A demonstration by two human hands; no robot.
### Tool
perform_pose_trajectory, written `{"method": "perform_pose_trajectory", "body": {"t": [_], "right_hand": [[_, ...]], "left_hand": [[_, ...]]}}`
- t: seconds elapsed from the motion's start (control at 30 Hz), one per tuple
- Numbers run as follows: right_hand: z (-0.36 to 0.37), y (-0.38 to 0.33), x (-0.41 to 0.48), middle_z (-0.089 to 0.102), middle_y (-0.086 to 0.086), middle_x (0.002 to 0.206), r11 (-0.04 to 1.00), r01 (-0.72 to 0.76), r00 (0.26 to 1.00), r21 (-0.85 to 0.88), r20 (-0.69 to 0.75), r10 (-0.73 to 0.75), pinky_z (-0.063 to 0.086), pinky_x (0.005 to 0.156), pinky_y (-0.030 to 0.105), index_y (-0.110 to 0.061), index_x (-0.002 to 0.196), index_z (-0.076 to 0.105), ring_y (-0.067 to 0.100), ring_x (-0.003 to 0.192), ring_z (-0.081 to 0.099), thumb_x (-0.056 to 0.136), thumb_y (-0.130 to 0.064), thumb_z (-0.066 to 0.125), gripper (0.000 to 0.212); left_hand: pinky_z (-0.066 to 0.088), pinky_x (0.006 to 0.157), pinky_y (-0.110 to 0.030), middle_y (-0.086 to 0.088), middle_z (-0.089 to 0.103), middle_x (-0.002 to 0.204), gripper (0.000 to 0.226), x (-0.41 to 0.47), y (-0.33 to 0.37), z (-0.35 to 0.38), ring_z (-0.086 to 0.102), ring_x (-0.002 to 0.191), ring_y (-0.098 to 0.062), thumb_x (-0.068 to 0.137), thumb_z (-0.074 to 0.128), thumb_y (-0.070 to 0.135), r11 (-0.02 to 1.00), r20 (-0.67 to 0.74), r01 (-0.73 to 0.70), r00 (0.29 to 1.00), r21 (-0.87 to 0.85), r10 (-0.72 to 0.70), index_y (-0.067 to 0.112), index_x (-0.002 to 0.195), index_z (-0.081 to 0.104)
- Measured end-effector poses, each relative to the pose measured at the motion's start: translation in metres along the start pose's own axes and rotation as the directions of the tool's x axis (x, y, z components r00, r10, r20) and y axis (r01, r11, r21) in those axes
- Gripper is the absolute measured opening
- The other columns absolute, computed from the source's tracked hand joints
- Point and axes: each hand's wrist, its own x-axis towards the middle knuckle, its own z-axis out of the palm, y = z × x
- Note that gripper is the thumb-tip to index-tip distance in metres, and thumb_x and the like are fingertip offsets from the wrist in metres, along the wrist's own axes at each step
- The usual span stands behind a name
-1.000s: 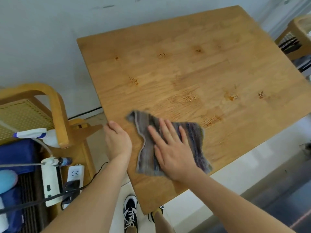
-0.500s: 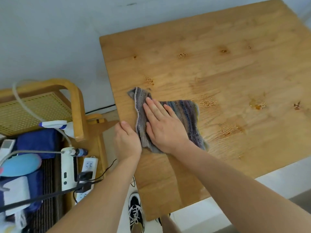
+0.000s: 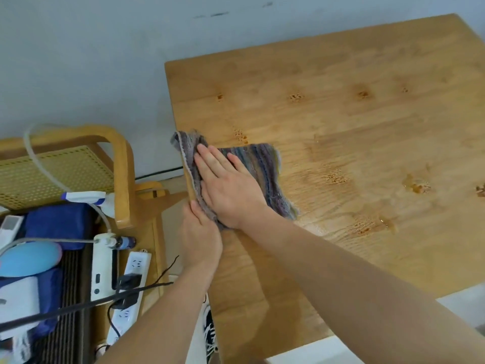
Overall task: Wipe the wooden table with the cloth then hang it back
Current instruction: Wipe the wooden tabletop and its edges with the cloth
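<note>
Across the table [image 3: 367, 153], spots remain toward its far and right parts, while a damp sheen lies just right of the cloth [image 3: 259, 161]. Over the last second the cloth has slid to the table's left edge, and one corner now hangs past it. The right hand [image 3: 228, 187] lies flat on it, fingers straight, pressing rather than grasping. The left hand [image 3: 199, 232] clasps the table's left edge, thumb touching the cloth. Wiping seems midway; hanging comes later.
</note>
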Motion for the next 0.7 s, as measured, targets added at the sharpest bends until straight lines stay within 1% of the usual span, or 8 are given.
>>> {"method": "perform_pose_trajectory", "body": {"t": [0.07,0.2,0.4,0.47,0.53,0.57,0.63,0.7], "right_hand": [[0.003,0.0,-0.031,0.005,0.002,0.164,1.0,0.014,1.0,0.028,-0.008,-0.014,0.007,0.122,0.04,-0.012,0.156,0.014,0.016,0.151,0.002,0.101,-0.04,0.001,0.063],[0.008,0.009,-0.074,0.014,0.002,0.164,0.997,0.077,0.997,0.005,-0.003,-0.077,0.012,0.121,0.041,-0.012,0.155,0.021,0.018,0.151,0.009,0.101,-0.031,0.022,0.057],[-0.008,0.0,0.033,0.003,0.0,0.165,0.998,-0.05,0.998,0.05,-0.027,0.051,0.005,0.122,0.04,-0.014,0.157,0.011,0.015,0.151,0.0,0.104,-0.036,0.016,0.057],[-0.008,0.002,0.043,0.003,-0.001,0.165,0.997,-0.067,0.997,0.035,-0.032,0.068,0.003,0.122,0.037,-0.015,0.157,0.011,0.013,0.151,-0.001,0.105,-0.036,0.018,0.057],[-0.007,0.011,0.028,0.005,-0.001,0.165,0.996,-0.082,0.996,0.025,-0.025,0.082,0.003,0.122,0.036,-0.015,0.157,0.013,0.013,0.151,0.001,0.105,-0.036,0.02,0.057],[-0.007,0.019,0.018,0.006,-0.001,0.165,0.994,-0.105,0.994,0.024,-0.032,0.105,0.004,0.122,0.036,-0.015,0.157,0.014,0.013,0.151,0.002,0.105,-0.037,0.02,0.057],[-0.007,0.036,0.004,0.007,0.0,0.164,0.983,-0.182,0.981,0.004,-0.064,0.182,0.007,0.122,0.037,-0.015,0.156,0.015,0.013,0.151,0.004,0.104,-0.037,0.02,0.057],[-0.008,0.051,-0.001,0.007,0.001,0.164,0.957,-0.289,0.953,0.004,-0.091,0.288,0.007,0.122,0.039,-0.014,0.156,0.015,0.014,0.151,0.004,0.104,-0.036,0.02,0.057]], "left_hand": [[0.033,0.072,-0.032,0.0,0.054,0.095,0.033,-0.001,-0.002,-0.001,0.048,0.084,-0.02,0.103,0.017,0.038,1.0,0.022,0.016,1.0,-0.001,-0.016,0.021,0.099,0.045],[0.037,0.07,-0.033,-0.006,0.062,0.102,0.04,0.001,-0.002,0.001,0.058,0.091,-0.029,0.102,0.019,0.038,1.0,0.004,0.001,1.0,0.019,-0.002,0.017,0.107,0.053],[0.041,0.068,-0.034,0.0,0.057,0.093,0.035,0.006,0.002,0.003,0.059,0.088,-0.029,0.102,0.023,0.033,0.999,-0.034,-0.036,0.999,-0.003,0.035,0.015,0.114,0.051],[0.038,0.064,-0.034,-0.001,0.056,0.086,0.029,0.004,0.001,0.0,0.058,0.083,-0.03,0.102,0.024,0.03,1.0,-0.014,-0.018,1.0,-0.002,0.018,0.015,0.107,0.049],[0.04,0.061,-0.036,-0.001,0.056,0.084,0.027,0.004,0.003,-0.007,0.057,0.077,-0.024,0.1,0.023,0.034,1.0,0.047,-0.023,0.999,0.013,0.022,0.019,0.1,0.045],[0.04,0.06,-0.034,0.001,0.056,0.086,0.026,0.009,0.007,-0.01,0.055,0.075,-0.015,0.099,0.023,0.036,0.999,0.075,-0.032,0.997,0.025,0.03,0.021,0.101,0.044],[0.034,0.057,-0.022,0.012,0.051,0.089,0.024,0.037,0.02,-0.012,0.046,0.071,0.003,0.1,0.025,0.036,0.999,0.11,-0.037,0.993,0.015,0.035,0.026,0.111,0.044],[0.031,0.06,-0.022,0.009,0.054,0.099,0.034,0.071,0.038,-0.007,0.049,0.075,-0.001,0.102,0.024,0.035,0.999,0.109,-0.049,0.993,-0.001,0.049,0.021,0.127,0.043]]}}
